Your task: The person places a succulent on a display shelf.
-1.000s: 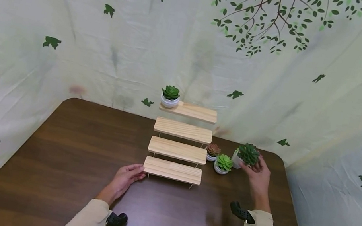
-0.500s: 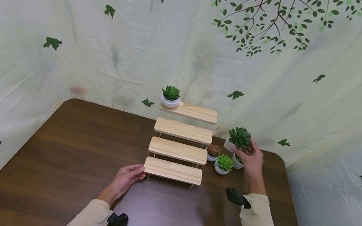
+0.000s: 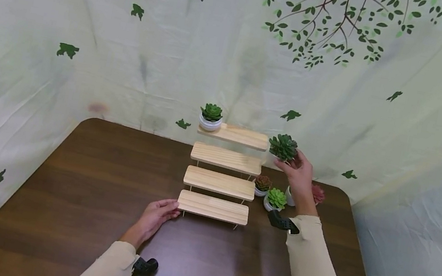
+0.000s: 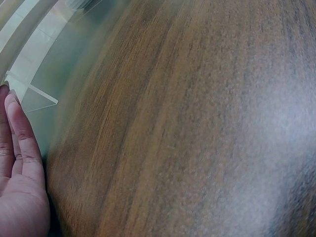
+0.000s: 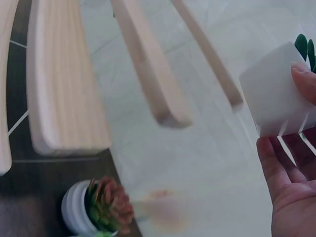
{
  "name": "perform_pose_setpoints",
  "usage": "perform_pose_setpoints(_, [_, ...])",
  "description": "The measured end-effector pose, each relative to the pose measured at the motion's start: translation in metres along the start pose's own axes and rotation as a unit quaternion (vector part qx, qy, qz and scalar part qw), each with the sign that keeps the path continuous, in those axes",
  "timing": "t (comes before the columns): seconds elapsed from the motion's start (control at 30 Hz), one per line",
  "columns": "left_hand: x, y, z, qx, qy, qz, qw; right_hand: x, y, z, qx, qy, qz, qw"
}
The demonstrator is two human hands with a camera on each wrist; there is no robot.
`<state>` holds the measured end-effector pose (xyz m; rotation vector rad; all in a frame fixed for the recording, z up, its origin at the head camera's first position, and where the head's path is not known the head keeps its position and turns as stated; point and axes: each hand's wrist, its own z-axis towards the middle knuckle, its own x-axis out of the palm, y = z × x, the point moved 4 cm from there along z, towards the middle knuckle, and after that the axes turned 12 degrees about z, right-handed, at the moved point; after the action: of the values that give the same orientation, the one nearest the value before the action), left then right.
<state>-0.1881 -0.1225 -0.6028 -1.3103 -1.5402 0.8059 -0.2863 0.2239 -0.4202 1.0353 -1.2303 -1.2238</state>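
My right hand [image 3: 299, 175] holds a white pot [image 5: 276, 91] with a dark green succulent [image 3: 283, 146] in it. It is raised off the table, just right of the top step of a four-tier wooden display stand [image 3: 213, 207]. The right wrist view shows the thumb on the pot's side and fingers under its base. My left hand [image 3: 154, 217] touches the left end of the lowest step. Its fingers [image 4: 24, 128] look straight in the left wrist view, beside a clear leg. On the top step's left end sits another green succulent [image 3: 211, 112] in a white pot.
Right of the stand are a reddish-brown succulent [image 3: 263, 183], a light green succulent [image 3: 277, 198] and a pink-red succulent [image 3: 317, 194]. A further white pot [image 3: 290, 197] is partly hidden by my right arm. A leaf-printed cloth [image 3: 148, 71] hangs behind the brown table [image 3: 57, 208].
My right hand has lifted the dark green succulent and carried it left and up toward the stand's top step. The pink-red succulent has come into view. My left hand stays at the lowest step.
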Motion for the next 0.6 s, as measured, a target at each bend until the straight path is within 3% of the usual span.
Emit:
perform_pose_setpoints(0.4, [0.0, -0.003, -0.001, 0.019, 0.012, 0.0, 0.9997, 0.035, 0.01, 0.022, -0.023, 0.074, 0.008, 0.997])
perform_pose_setpoints(0.6, [0.0, -0.001, -0.001, 0.007, 0.013, 0.002, 0.9999, 0.051, 0.012, 0.034, -0.025, 0.107, -0.002, 0.994])
